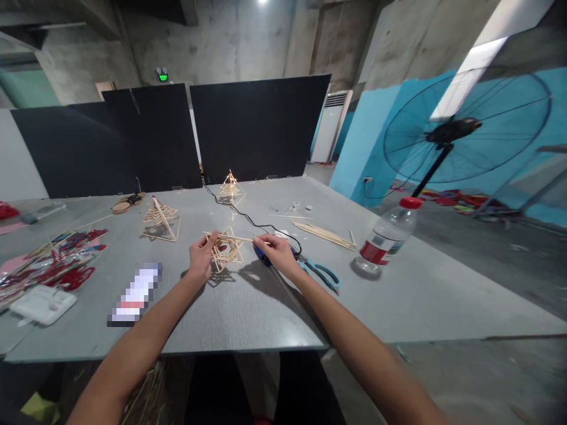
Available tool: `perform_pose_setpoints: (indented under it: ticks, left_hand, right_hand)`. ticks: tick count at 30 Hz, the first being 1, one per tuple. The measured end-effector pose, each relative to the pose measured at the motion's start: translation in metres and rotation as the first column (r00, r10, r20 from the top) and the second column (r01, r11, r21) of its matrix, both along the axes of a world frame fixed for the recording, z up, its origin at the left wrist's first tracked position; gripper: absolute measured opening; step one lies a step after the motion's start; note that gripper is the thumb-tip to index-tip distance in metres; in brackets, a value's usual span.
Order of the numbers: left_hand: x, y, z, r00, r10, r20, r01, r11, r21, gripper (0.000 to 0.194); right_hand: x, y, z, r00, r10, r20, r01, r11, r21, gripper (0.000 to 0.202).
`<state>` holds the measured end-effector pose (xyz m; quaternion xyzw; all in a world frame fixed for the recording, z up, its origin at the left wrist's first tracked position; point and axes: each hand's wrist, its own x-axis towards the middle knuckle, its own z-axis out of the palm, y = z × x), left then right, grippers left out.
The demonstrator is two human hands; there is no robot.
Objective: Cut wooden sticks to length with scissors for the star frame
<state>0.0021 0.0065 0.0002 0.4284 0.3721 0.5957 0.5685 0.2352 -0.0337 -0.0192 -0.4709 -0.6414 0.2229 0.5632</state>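
While gripping the frame [227, 255] in the left hand [201, 258], with thumb and fingers closed, pinches the stick [241, 238] by its right end in the fingertips of the right hand [280, 252]. Holds it sideways over the frame's far side, roughly parallel to the table's [212, 341] near edge. Has the frame above the table, between both hands, nearer the left. Can't make out any join.
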Motion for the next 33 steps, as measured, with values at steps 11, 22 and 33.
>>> perform_pose_setpoints:
  ticks: [11, 22, 33]
  left_hand:
    - [0.000, -0.002, 0.001, 1.000, 0.001, 0.000, -0.001, 1.000, 0.031, 0.027]
    - [-0.004, 0.002, 0.000, 0.999, 0.036, -0.018, -0.035, 0.999, 0.022, 0.028]
    - [-0.006, 0.006, 0.002, 0.995, 0.104, 0.010, -0.104, 0.995, 0.010, 0.028]
  right_hand:
    - [0.003, 0.004, -0.004, 0.998, 0.050, 0.024, -0.048, 0.997, -0.059, 0.031]
    - [0.003, 0.000, 0.004, 0.988, -0.074, -0.133, 0.074, 0.997, -0.004, 0.034]
    - [0.017, -0.099, 0.115, 0.941, -0.213, -0.262, 0.278, 0.931, 0.238, 0.044]
